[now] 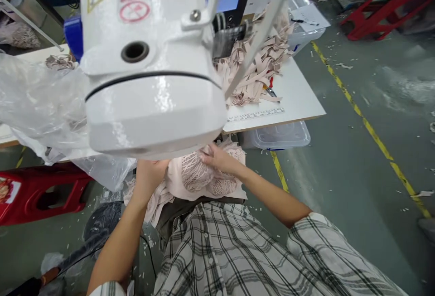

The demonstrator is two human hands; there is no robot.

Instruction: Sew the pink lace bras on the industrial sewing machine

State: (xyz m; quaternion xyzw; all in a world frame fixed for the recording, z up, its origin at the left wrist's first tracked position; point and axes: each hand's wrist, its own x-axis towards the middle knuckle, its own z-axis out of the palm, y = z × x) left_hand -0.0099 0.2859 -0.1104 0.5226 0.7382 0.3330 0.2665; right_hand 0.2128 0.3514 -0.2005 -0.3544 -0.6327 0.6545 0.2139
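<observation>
A pale pink lace bra (199,176) lies across my lap, at the front of the white sewing machine (152,110). My right hand (217,157) is closed on the upper edge of its lace cup, thumb and fingers pinched together. At the bra's left end is my left hand (151,176), touching the pink fabric. The machine head hides most of that hand's fingers, so their grip does not show. More pink lace fabric (158,203) hangs down at the left of my lap. The needle area is hidden beneath the machine head.
Pink fabric strips (258,69) are heaped on the white table (299,92), near a small cutting tool (271,91). A clear plastic bag (41,101) covers the left side. A red stool (41,191) stands at left, a lidded plastic box (282,135) under the table.
</observation>
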